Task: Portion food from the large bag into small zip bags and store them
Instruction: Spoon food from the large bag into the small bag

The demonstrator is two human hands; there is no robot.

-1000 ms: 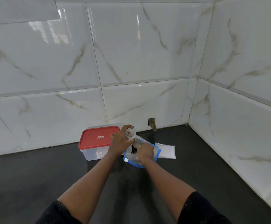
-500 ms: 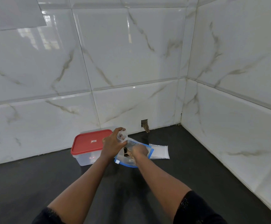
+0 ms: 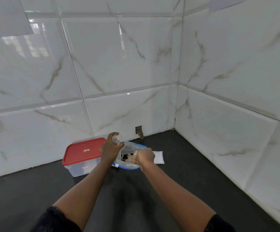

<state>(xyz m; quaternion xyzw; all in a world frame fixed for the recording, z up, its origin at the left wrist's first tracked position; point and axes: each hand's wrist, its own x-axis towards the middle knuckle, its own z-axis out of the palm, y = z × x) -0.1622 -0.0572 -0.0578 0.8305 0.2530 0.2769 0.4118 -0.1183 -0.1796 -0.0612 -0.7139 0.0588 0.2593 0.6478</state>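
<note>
We record: black counter (image 3: 186,190); clear rectangular plastic box (image 3: 81,168), red lid (image 3: 84,153) on; large blue-edged clear zip bag (image 3: 130,148) just right of it, dark food (image 3: 125,156) inside; flat white small bags (image 3: 158,157) beside. Our left hand (image 3: 110,148) grips a small clear bag (image 3: 116,139); our right hand (image 3: 145,156) grips a tan utensil (image 3: 130,158) in the large bag.

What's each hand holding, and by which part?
Left hand grips the small clear bag round its bunched body; right hand pinches a pale utensil by its near end, inside the large bag.
</note>
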